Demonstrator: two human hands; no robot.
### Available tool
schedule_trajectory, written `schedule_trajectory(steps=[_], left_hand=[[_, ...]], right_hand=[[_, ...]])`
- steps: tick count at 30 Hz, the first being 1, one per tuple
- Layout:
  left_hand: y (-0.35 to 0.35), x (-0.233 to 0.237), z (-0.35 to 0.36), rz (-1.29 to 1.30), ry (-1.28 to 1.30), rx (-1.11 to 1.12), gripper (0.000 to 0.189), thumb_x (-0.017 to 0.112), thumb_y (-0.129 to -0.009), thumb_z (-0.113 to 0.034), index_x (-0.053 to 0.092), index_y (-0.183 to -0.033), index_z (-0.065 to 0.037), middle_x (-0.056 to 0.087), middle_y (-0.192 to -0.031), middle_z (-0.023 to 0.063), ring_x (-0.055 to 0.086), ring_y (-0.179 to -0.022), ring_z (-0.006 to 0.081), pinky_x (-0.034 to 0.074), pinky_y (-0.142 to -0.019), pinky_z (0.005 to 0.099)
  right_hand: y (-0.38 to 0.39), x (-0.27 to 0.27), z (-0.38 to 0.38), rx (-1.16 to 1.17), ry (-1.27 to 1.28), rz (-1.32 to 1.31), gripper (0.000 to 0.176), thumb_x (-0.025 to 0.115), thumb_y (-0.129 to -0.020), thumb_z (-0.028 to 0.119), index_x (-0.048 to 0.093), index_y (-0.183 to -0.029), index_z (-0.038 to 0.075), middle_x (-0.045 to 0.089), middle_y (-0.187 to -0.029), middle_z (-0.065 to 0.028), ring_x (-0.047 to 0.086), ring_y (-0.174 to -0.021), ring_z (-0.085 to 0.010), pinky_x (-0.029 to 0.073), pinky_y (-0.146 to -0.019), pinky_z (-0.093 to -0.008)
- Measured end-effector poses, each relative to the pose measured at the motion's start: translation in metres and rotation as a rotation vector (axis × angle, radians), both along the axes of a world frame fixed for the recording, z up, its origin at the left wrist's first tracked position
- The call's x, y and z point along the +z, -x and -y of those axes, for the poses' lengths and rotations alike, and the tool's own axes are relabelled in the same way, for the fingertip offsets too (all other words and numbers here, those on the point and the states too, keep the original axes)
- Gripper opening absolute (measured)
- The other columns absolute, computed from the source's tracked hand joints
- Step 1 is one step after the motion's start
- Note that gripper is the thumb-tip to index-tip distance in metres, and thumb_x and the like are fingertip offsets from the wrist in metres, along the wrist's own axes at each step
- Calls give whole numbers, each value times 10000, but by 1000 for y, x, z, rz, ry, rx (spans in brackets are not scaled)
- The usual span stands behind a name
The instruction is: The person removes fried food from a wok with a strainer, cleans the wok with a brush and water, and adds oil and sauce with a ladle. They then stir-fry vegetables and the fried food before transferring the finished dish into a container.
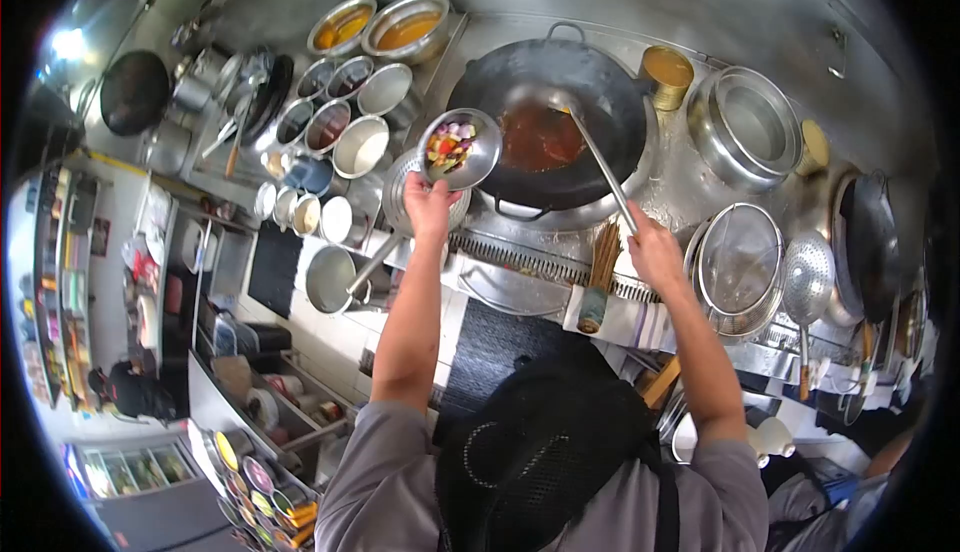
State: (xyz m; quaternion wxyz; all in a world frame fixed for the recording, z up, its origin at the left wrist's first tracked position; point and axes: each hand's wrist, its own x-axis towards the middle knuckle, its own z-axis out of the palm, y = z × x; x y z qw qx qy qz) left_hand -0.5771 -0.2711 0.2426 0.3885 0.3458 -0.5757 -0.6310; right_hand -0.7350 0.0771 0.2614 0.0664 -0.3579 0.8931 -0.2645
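Note:
My left hand (pixel 430 202) grips the near edge of a small metal bowl (pixel 484 152), tilted toward the wok, with chopped red, purple and green vegetables (pixel 450 147) in it. The bowl is over the left rim of a large black wok (pixel 610 82). Dark red sauce (pixel 540 140) lies in the bottom of the wok. My right hand (pixel 655 250) is closed round the handle of a long metal ladle (pixel 598 157), whose head reaches into the wok and is blurred by steam. Under my left hand is a perforated metal strainer (pixel 398 202), partly hidden.
Left of the wok stand several metal pots (pixel 362 147) and bowls of orange liquid (pixel 408 30). A tin can (pixel 667 74), stacked metal pots (pixel 750 127), a wire strainer (pixel 740 257) and a skimmer (pixel 806 277) are to the right. A bamboo brush (pixel 603 267) lies at the front edge.

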Motion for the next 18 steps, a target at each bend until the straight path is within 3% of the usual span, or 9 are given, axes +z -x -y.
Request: schedule_trajectory(steps=[3,5,6,7,9,11,13,14,18], left_hand=[[51,5,6,102,144,8,239,549,-801,115,401,-872,-60,539,-858,61,594,-717,138,611,-585,308],[76,-7,20,278,517,59,266,561,-787,109,372,-816,-75,493,-801,29,526,-688,104,571,-562,276],[87,-10,28,313,531,89,234,616,-723,65,414,-793,-29,554,-779,131,601,-705,326,481,-702,422],[95,-4,27,308,538,79,234,616,-723,65,414,-793,-29,554,-779,131,601,-705,326,481,-702,422],[107,19,20,279,865,119,239,626,-714,66,420,-798,-22,595,-837,165,585,-775,388,481,-739,419],[119,36,16,310,796,99,248,635,-710,64,420,-801,-17,624,-913,193,585,-842,418,480,-783,437],[129,49,22,277,1008,132,250,637,-711,68,420,-805,-13,636,-994,213,600,-886,430,483,-810,456],[131,58,20,334,920,84,255,636,-711,72,412,-798,-12,634,-1082,231,598,-944,441,478,-850,464],[144,72,20,186,1061,165,269,628,-707,93,392,-767,-20,653,-1107,223,613,-897,410,481,-802,428]], right_hand=[[11,18,-40,-35,-113,34,659,557,-818,-3,419,-1437,179,631,-1075,-262,648,-904,-454,520,-822,-533],[13,28,-60,-59,-268,49,689,535,-814,-25,412,-1445,225,626,-1079,-244,649,-920,-437,523,-819,-520],[12,36,-69,-72,-261,49,689,535,-814,-25,412,-1445,225,626,-1079,-244,649,-920,-437,523,-819,-520],[11,45,-77,-89,-330,48,700,529,-812,-33,415,-1444,246,627,-1080,-224,652,-921,-425,525,-814,-511],[10,59,-91,-114,-395,49,712,523,-810,-42,418,-1443,266,629,-1081,-203,655,-921,-412,528,-810,-503],[11,69,-105,-91,-416,-19,743,531,-792,-48,417,-1449,282,635,-1059,-158,668,-889,-385,540,-777,-481],[11,76,-114,-90,-430,-38,758,539,-778,-53,423,-1446,286,635,-1045,-141,673,-870,-375,544,-762,-472],[11,79,-118,-80,-446,-60,773,546,-763,-57,430,-1444,290,636,-1032,-125,677,-852,-364,547,-747,-463],[12,92,-125,-82,-419,-94,778,555,-749,-58,446,-1434,292,631,-999,-109,680,-821,-345,548,-729,-454]])
